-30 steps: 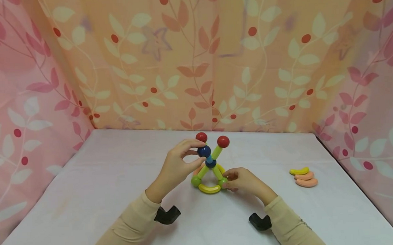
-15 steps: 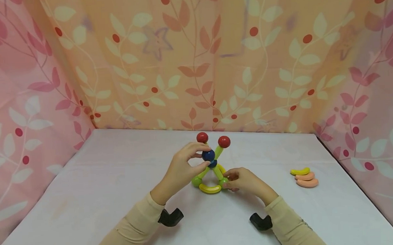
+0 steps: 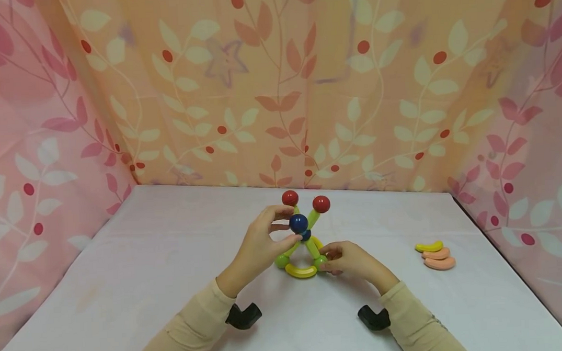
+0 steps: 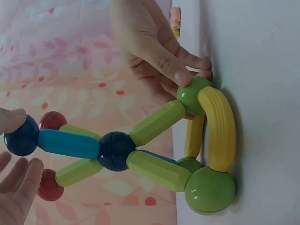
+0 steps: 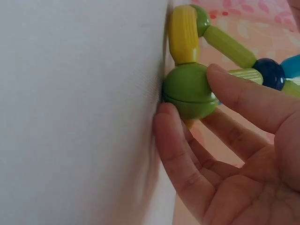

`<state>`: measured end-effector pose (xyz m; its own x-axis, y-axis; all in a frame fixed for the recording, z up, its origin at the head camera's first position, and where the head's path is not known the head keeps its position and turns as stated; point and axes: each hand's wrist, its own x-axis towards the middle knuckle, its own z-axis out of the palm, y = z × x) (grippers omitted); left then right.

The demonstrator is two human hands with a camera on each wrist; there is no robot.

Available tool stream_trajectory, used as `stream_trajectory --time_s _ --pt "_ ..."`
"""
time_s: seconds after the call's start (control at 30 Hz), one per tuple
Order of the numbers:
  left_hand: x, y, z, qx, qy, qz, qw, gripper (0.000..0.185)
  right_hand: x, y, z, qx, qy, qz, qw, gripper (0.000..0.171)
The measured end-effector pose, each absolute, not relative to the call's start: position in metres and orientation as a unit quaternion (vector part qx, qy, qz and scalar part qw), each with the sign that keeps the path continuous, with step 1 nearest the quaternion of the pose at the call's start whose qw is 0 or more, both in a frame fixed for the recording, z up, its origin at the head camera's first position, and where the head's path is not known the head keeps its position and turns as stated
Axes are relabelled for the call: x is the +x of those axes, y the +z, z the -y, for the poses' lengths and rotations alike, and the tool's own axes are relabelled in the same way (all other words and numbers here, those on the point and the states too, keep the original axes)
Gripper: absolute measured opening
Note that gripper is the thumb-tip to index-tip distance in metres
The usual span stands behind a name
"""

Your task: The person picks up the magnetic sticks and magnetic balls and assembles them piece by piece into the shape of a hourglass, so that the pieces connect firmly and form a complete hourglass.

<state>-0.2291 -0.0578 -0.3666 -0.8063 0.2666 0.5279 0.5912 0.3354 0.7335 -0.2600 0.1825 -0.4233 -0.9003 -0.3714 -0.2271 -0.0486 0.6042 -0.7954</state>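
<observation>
Where floral curtains (image 3: 277, 92) enclose, white table (image 3: 148, 265).

To my right on the white table (image 3: 148, 265) lie a yellow curved piece (image 3: 428, 247) and two orange ones (image 3: 437, 258), before leaf-patterned curtains (image 3: 211, 95)

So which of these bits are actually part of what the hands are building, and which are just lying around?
In use:
- toy frame of sticks and balls
- blue ball, pinched by the left hand
- green ball, held by the right hand

Lying about:
- curved pieces stacked at the right
- table
- curtain behind
</observation>
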Motion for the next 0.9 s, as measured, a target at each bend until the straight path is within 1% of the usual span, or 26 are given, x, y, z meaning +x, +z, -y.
stream_trajectory --time_s 0.1,0.17,0.27,0.33,0.4,0.43,0.5,0.6,0.67,0.8,0.9 --pt "-0.231 -0.37 0.06 -0.213 -0.542 0.802 0.135 0.065 -0.261 -0.419 -0.19 -0.129 -0.43 -0.877 0.173 0.049" --pt "-0.235 -0.373 0.063 -0.177 -0.566 0.798 0.111 0.074 -0.262 -0.415 -0.199 -0.118 -0.431 -0.883 0.143 0.048" --pt "-0.244 -0.379 0.065 -0.137 -0.6 0.787 0.054 0.088 -0.264 -0.408 -0.222 -0.078 -0.432 -0.895 0.087 0.048" --pt "-0.252 -0.384 0.065 -0.126 -0.615 0.778 0.012 0.094 -0.265 -0.404 -0.24 -0.039 -0.427 -0.902 0.054 0.052" --pt "-0.259 -0.389 0.063 -0.123 -0.627 0.769 -0.028 0.096 -0.264 -0.4 -0.263 -0.011 -0.418 -0.908 0.034 0.059" --pt "-0.261 -0.392 0.061 -0.126 -0.629 0.766 -0.043 0.096 -0.263 -0.398 -0.274 0.002 -0.41 -0.912 0.029 0.063" --pt "-0.265 -0.398 0.057 -0.134 -0.628 0.764 -0.063 0.096 -0.262 -0.395 -0.296 0.042 -0.411 -0.91 0.04 0.068" --pt "-0.267 -0.404 0.051 -0.143 -0.626 0.763 -0.072 0.095 -0.261 -0.393 -0.326 0.103 -0.429 -0.894 0.072 0.075" --pt "-0.267 -0.405 0.048 -0.147 -0.626 0.763 -0.067 0.094 -0.261 -0.393 -0.342 0.144 -0.464 -0.869 0.091 0.078" --pt "-0.265 -0.405 0.045 -0.143 -0.634 0.758 -0.048 0.092 -0.261 -0.399 -0.368 0.16 -0.522 -0.833 0.094 0.072" --pt "-0.263 -0.403 0.045 -0.14 -0.638 0.756 -0.034 0.093 -0.263 -0.404 -0.381 0.143 -0.503 -0.848 0.087 0.07"
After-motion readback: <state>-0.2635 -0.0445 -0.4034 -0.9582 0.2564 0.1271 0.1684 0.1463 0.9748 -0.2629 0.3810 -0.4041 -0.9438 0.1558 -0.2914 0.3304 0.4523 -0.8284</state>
